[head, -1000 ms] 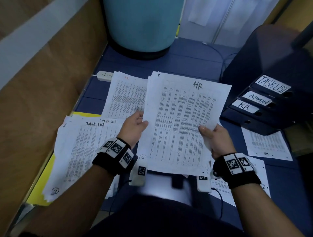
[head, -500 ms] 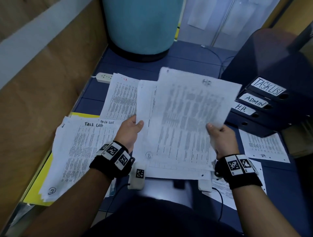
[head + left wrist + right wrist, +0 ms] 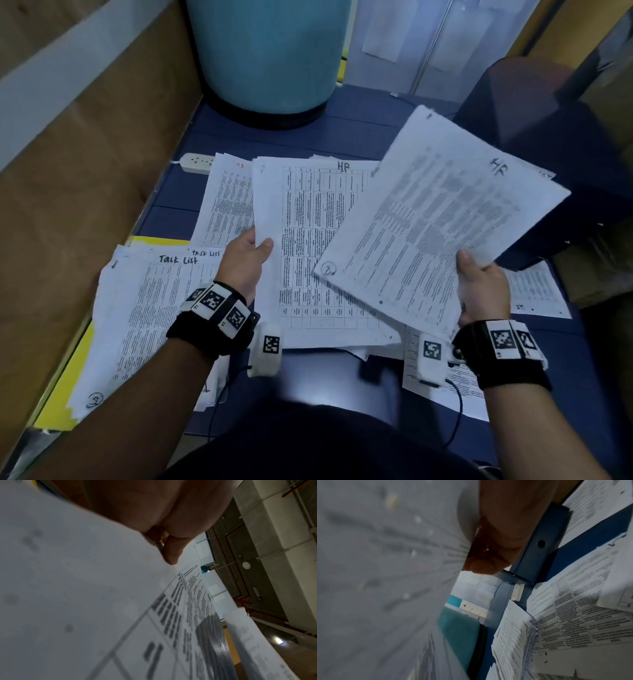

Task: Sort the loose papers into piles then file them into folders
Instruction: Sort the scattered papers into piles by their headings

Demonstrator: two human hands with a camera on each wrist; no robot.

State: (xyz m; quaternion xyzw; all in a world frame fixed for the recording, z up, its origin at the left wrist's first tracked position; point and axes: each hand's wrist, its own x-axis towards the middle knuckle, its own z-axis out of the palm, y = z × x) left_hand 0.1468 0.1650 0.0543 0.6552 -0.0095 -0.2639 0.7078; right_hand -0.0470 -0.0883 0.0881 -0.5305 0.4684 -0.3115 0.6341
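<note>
My left hand point(image 3: 251, 255) pinches the left edge of a stack of printed papers point(image 3: 308, 246) headed "HR", held above the blue table point(image 3: 178, 192); its thumb point(image 3: 171, 553) lies on top of the top sheet point(image 3: 85, 588). My right hand point(image 3: 479, 281) pinches one "HR" sheet point(image 3: 438, 222) by its lower right edge, lifted and tilted to the right of the stack. That sheet point(image 3: 376, 568) fills the right wrist view, blurred. A "Task List" pile point(image 3: 150, 308) lies at the left on a yellow folder point(image 3: 61, 394). Another "HR" pile point(image 3: 226, 198) lies behind.
Dark blue binders point(image 3: 548, 192) stand at the right, their labels hidden by the lifted sheet. A teal drum point(image 3: 270, 58) stands at the back, a white power strip point(image 3: 197, 162) before it. More papers point(image 3: 537, 291) lie at the right. A wooden wall point(image 3: 68, 171) borders the left.
My right hand has pulled the top "HR" sheet off the stack and swung it right and up. The sheet below, a ruled table, now shows. The left hand stays put.
</note>
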